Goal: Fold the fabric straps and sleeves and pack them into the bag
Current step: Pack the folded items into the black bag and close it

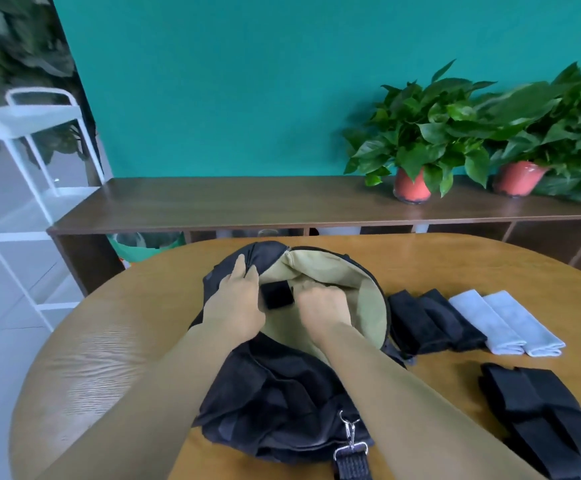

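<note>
A black bag (282, 396) with a tan lining lies open on the round wooden table (102, 348). My left hand (237, 299) grips the bag's black rim and holds the mouth open. Inside the opening my right hand (323, 306) is curled, fingers down against the lining; whether it holds anything I cannot tell. A small folded black piece (277, 294) sits inside between the hands. To the right of the bag lie two folded black sleeves (431, 320) and two folded pale grey sleeves (507, 322). Black straps (541, 414) lie at the near right.
A metal clip and webbing strap (351, 448) of the bag hang at the near edge. Behind the table stands a low wooden shelf (247, 202) with two potted plants (420, 140). A white rack (22, 188) stands at the left.
</note>
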